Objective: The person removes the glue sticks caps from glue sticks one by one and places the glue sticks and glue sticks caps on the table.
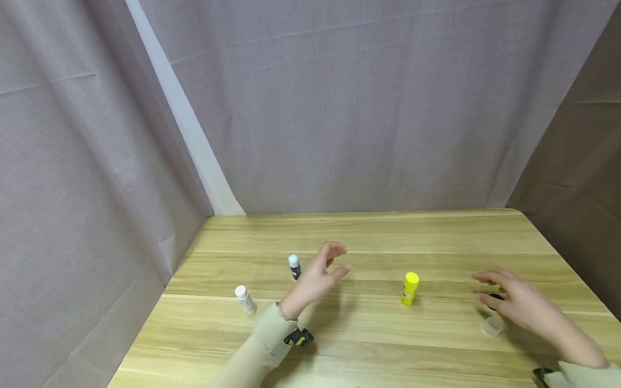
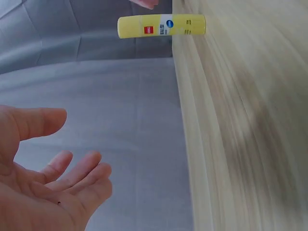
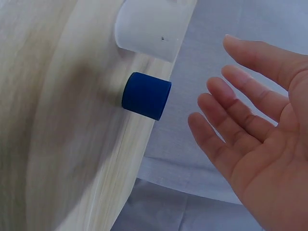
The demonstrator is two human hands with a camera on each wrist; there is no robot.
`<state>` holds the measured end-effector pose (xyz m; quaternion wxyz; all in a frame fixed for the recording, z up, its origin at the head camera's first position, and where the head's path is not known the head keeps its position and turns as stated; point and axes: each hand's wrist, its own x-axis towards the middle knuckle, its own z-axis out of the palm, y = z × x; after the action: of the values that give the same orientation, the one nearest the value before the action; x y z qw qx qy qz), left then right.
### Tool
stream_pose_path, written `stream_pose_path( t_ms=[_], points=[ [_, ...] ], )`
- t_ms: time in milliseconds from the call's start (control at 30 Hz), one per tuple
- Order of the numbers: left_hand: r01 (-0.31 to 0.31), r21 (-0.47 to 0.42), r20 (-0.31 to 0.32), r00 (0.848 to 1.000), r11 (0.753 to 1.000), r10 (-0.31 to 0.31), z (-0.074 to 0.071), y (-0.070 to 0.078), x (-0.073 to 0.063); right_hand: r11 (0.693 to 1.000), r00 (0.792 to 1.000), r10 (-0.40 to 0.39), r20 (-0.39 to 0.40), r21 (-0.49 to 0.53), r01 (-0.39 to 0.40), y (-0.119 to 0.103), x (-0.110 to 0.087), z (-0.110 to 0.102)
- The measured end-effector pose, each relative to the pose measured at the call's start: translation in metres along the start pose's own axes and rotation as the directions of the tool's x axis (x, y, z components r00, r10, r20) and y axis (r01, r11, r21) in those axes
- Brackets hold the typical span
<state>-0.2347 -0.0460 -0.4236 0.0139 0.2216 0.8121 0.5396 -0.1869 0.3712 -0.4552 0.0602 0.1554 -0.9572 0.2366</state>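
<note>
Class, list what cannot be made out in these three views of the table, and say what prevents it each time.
- Head view: part of the dark blue cap, hidden by the right grip.
- Right wrist view: part of the whitish translucent piece, cut off by the top edge.
- Left wrist view: fine print on the yellow stick, too small.
- Head view: lettering on the white stick, too small.

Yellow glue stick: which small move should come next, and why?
Perhaps the left hand should reach toward the yellow glue stick, because it stands upright between that hand and the right hand, and both hands are empty.
</note>
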Motion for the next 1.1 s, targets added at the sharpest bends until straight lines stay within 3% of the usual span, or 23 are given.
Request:
stream_pose_path(
  t_ms=[200, 333, 533, 800, 1100],
  points=[
    [0.011, 0.030, 0.102, 0.995, 1.000, -0.014, 0.024, 0.002, 0.022, 0.999, 0.998, -0.044, -0.039, -0.025, 0.043, -0.003, -0.003, 0.001],
    [0.009, 0.070, 0.159, 0.987, 0.997, -0.020, 0.046, 0.001, 0.033, 1.000, 0.999, -0.030, -0.020, -0.005, 0.030, -0.006, -0.006, 0.001],
    [-0.106, 0.135, 0.224, 0.972, 0.985, 0.074, 0.070, 0.001, 0.042, 1.000, 1.000, -0.016, -0.017, 0.014, 0.016, -0.010, -0.006, 0.001],
    [-0.205, 0.167, 0.278, 0.948, 0.964, 0.154, 0.088, 0.000, 0.050, 1.000, 1.000, -0.012, -0.001, 0.028, 0.012, -0.015, -0.004, 0.005],
    [-0.218, 0.108, 0.320, 0.931, 0.970, 0.174, 0.098, -0.001, 0.049, 1.000, 1.000, -0.012, -0.002, 0.024, 0.012, -0.022, -0.003, 0.008]
  ],
)
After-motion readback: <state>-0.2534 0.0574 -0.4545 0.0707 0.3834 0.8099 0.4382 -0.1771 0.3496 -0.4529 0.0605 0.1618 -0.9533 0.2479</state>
